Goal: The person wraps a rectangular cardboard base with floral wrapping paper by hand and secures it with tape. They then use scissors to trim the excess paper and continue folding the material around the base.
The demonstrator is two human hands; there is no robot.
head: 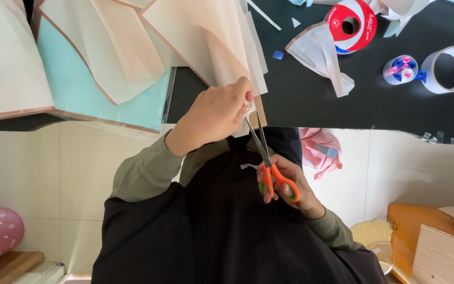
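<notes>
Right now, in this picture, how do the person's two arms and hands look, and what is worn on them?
Both arms wear long olive-green sleeves of soft cloth, with ribbed cuffs that end at the wrists. The left hand and the right hand are bare: no gloves, and no ring, watch or bracelet shows. Over the body lies a dark, apron-like garment, which covers the upper sleeves.

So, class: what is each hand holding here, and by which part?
The right hand holds the scissors by their orange handle loops. The left hand pinches the paper at its lower edge, by the blades.
</notes>
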